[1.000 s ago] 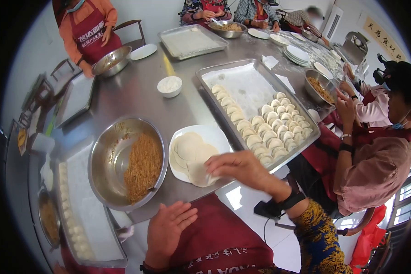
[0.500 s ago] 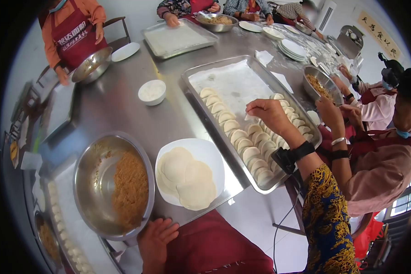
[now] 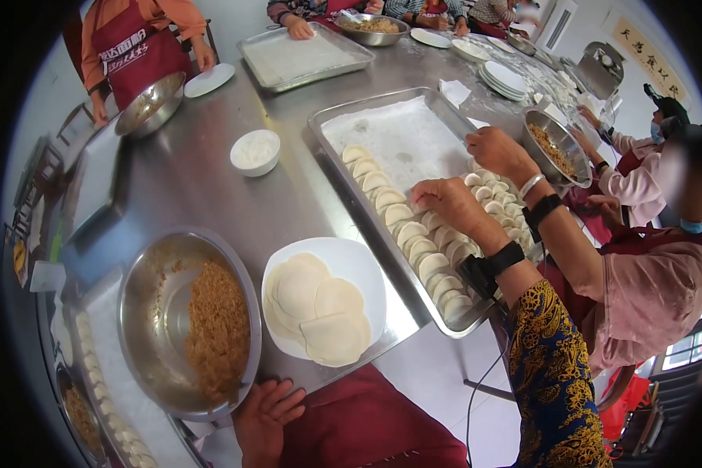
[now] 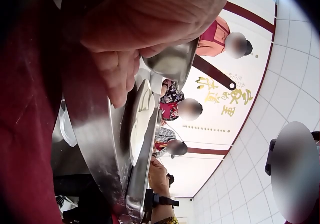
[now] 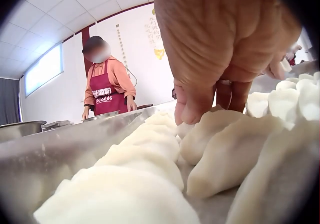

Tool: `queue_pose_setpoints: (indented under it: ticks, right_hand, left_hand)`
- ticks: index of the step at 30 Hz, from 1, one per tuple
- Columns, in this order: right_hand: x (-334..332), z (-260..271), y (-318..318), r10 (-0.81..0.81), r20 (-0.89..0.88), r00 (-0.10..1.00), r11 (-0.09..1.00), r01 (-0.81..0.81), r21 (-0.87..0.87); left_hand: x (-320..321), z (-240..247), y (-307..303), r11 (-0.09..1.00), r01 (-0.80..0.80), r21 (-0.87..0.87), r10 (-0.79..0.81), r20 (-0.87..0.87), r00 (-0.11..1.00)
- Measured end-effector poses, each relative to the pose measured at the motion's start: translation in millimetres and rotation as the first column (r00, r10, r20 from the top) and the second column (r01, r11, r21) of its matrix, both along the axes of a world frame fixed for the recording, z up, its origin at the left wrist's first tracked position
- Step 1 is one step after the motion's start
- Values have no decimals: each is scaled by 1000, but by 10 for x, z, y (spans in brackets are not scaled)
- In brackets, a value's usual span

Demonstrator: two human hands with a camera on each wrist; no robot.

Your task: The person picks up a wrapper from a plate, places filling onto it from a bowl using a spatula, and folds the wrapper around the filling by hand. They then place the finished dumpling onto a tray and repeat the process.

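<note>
Evidently, the pale, crescent-shaped dough dumpling lies under the right hand's fingertips, at the end of a row inside the silver rectangular metal tray; whether thumb and finger pinch it or have let go cannot be told; the left hand is relaxed and holding nothing, near the round steel bowl; judged light, soft and easily dented, the dough may cling to neighbours; hold lightly by the sealed edge, sparing the plump belly.
</note>
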State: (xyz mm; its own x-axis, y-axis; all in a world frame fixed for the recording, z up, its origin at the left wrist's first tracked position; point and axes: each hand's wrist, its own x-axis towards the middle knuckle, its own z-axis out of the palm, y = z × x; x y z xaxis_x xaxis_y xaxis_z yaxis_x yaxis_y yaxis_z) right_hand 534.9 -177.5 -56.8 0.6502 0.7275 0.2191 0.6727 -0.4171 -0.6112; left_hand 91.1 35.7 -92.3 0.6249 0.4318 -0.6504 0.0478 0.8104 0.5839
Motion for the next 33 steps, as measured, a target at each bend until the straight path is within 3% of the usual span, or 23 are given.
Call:
queue_pose_setpoints:
  ticks: [3,11,13,16,17,18,20,24,27,33]
  right_hand:
    - [7,-3,-6,30,42,999,998,-27,-59]
    - [-22,-45,-38,104,77,992,983,-91,-162]
    - [-130,13,-49,60,39,997,997,-62,36]
    - [-291,151,-71,29,158,987,995,-43,86]
    - [-386,237,-70,61,95,994,990,-72,122]
    - [-496,280,-57,47,219,975,993,-69,96]
    - [-951,537,48,13,210,978,999,-20,33]
    - [-1746,405,191,141,2,990,987,-140,83]
    - [-2204,202,329,216,142,966,966,-233,112]
    - [-2394,70,603,41,151,988,987,-64,151]
  left_hand:
    - [34,56,-60,1000,0,17,1,-57,998]
    - [68,113,-40,998,42,39,-42,-9,999]
    - [59,95,-32,997,53,47,-54,14,998]
    - [66,66,-35,996,63,67,-65,17,998]
    - [60,50,-39,996,68,53,-72,63,995]
    - [33,54,-35,996,74,40,-78,102,992]
    - [-3,101,-49,998,57,38,-62,118,991]
    - [2,216,-146,1000,6,11,-7,112,994]
    - [-90,263,-192,999,40,5,-40,150,988]
    - [-243,262,-286,997,45,-68,-32,180,983]
